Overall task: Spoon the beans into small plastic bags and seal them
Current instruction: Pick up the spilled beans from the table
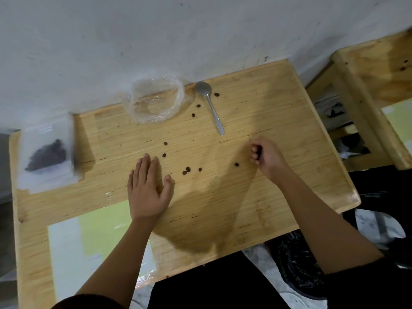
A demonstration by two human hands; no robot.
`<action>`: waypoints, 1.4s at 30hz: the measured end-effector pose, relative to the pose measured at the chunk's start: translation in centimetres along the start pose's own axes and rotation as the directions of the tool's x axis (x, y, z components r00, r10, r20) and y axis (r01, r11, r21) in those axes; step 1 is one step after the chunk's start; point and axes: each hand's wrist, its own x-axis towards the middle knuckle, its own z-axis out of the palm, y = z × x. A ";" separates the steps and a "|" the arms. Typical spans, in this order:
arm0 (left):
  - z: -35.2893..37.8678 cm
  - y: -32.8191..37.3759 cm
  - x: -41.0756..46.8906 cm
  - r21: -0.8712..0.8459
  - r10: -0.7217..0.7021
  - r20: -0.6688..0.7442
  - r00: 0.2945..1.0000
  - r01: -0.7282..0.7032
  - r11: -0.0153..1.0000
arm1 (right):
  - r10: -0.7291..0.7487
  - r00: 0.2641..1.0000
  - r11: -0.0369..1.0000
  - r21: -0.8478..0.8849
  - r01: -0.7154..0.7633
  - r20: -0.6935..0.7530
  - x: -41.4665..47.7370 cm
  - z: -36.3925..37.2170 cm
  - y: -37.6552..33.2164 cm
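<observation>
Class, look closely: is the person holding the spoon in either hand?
No, the spoon lies alone on the table, beyond the curled right hand, while the left hand rests flat.

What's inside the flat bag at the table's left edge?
A dark heap of beans shows through the flat bag. Blur hides single beans; anything under the heap is covered.
</observation>
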 end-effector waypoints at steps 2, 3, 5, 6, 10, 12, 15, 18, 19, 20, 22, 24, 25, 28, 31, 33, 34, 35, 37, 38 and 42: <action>0.0 0.0 0.0 0.001 0.002 0.001 1.000 -0.002 1.000 | 0.077 0.997 0.966 0.244 -0.080 0.023 -0.5 -0.1 0.1; 0.0 -0.1 0.0 0.002 0.005 -0.001 1.000 -0.005 1.000 | 0.086 0.996 0.963 0.253 -0.089 0.021 -0.7 -0.2 0.3; 0.0 -0.1 -0.1 0.001 0.010 -0.005 1.000 -0.010 1.000 | 0.015 1.000 0.999 0.034 -0.015 0.000 -1.1 -0.4 0.7; 0.0 -0.1 -0.1 0.000 0.010 -0.005 1.000 -0.010 1.000 | -0.063 0.998 0.984 -0.167 0.064 0.010 -1.2 -0.5 1.1; 0.1 -0.1 -0.1 -0.003 0.010 -0.007 1.000 -0.010 1.000 | -0.288 0.955 0.795 -0.538 0.279 0.071 -1.4 -0.4 2.7; 0.1 -0.1 -0.1 -0.006 0.012 -0.013 1.000 -0.012 1.000 | -0.364 0.930 0.755 -0.566 0.332 0.061 -1.4 -0.3 3.1; 0.2 -0.2 -0.1 -0.008 0.011 -0.020 1.000 -0.012 1.000 | -0.388 0.919 0.729 -0.585 0.355 0.073 -1.4 -0.1 3.5; 0.2 -0.2 -0.1 -0.016 0.008 -0.020 1.000 -0.008 1.000 | -0.392 0.917 0.730 -0.582 0.359 0.074 -1.5 0.2 3.5; 0.3 -0.3 -0.1 -0.016 0.008 -0.021 1.000 -0.008 1.000 | -0.393 0.916 0.727 -0.584 0.362 0.078 -1.5 0.2 3.4; 0.3 -0.3 -0.1 -0.015 0.008 -0.022 1.000 -0.009 1.000 | -0.393 0.915 0.716 -0.596 0.364 0.086 -1.5 0.2 3.2; 0.2 -0.3 -0.2 -0.017 0.009 -0.024 1.000 -0.010 1.000 | -0.395 0.913 0.675 -0.641 0.366 0.105 -1.5 0.2 3.1; 0.2 -0.2 -0.2 -0.024 0.008 -0.021 1.000 -0.008 1.000 | -0.394 0.911 0.638 -0.677 0.368 0.124 -1.5 0.2 3.2; 0.2 -0.2 -0.2 -0.026 0.007 -0.018 1.000 -0.007 1.000 | -0.387 0.913 0.626 -0.689 0.365 0.132 -1.5 0.1 3.2; 0.1 -0.3 -0.2 -0.022 0.009 -0.014 1.000 -0.009 1.000 | -0.382 0.908 0.559 -0.740 0.373 0.169 -1.5 0.1 3.4; 0.1 -0.3 -0.2 -0.017 0.010 -0.011 1.000 -0.010 1.000 | -0.419 0.883 0.479 -0.774 0.414 0.213 -1.4 -0.1 3.4; 0.1 -0.3 -0.3 -0.010 0.010 -0.006 1.000 -0.010 1.000 | -0.420 0.885 0.485 -0.775 0.406 0.200 -1.4 -0.1 3.5; 0.0 -0.2 -0.3 -0.007 0.010 -0.004 1.000 -0.010 1.000 | -0.416 0.895 0.527 -0.758 0.383 0.163 -1.5 0.0 3.4; 0.0 -0.2 -0.3 -0.007 0.010 -0.003 1.000 -0.010 1.000 | -0.401 0.910 0.603 -0.719 0.347 0.103 -1.6 0.1 3.4; -0.1 -0.2 -0.3 -0.012 0.012 0.001 1.000 -0.012 1.000 | -0.303 0.953 0.843 -0.473 0.255 -0.026 -1.9 0.5 3.1; -0.1 -0.2 -0.3 -0.011 0.012 0.002 1.000 -0.012 1.000 | -0.206 0.976 0.951 -0.249 0.185 -0.063 -2.2 1.0 2.9; 0.0 -0.2 -0.3 -0.006 0.015 0.001 1.000 -0.015 1.000 | 0.052 0.990 0.910 0.402 -0.102 0.133 -3.3 3.8 2.3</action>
